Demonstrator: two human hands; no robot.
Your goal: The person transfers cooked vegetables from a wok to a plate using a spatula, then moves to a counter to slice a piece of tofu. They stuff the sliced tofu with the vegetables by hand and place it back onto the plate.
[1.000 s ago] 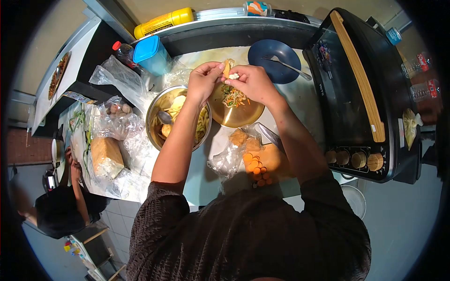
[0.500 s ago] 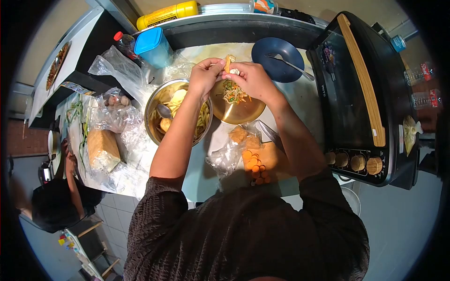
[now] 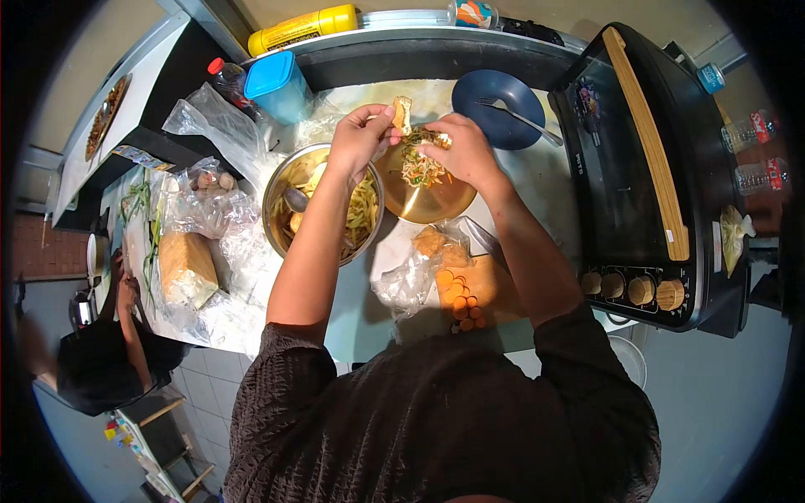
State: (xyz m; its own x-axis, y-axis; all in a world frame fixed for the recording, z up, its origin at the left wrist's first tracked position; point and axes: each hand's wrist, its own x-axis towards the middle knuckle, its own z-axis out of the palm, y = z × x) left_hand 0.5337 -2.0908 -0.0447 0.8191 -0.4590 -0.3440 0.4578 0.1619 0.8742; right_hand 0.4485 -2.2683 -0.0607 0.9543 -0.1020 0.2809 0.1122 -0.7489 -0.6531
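My left hand point(image 3: 360, 141) pinches a golden-brown piece of fried tofu point(image 3: 402, 116) with a pale inside, upright above the far left of a round amber plate point(image 3: 436, 206). On that plate lies a heap of shredded vegetables point(image 3: 419, 166) with green, white and orange strips. My right hand point(image 3: 465, 149) reaches into the heap from the right, fingers and thumb curled around some of the strips. Close beside the plate, a steel bowl point(image 3: 267, 210) holds pale cut strips and a spoon point(image 3: 295, 199); my left forearm crosses over it.
A dark blue plate point(image 3: 495, 84) with a fork is at the back right. In front lie a knife point(image 3: 486, 239), carrot slices point(image 3: 457, 293) and a bag of tofu point(image 3: 407, 277). A black oven point(image 3: 629, 193) stands right. Another person point(image 3: 105, 360) is at far left.
My hands have come apart. The right hand has moved down and right, from the tofu piece to the vegetables; the left hand still holds the tofu, slightly further left.
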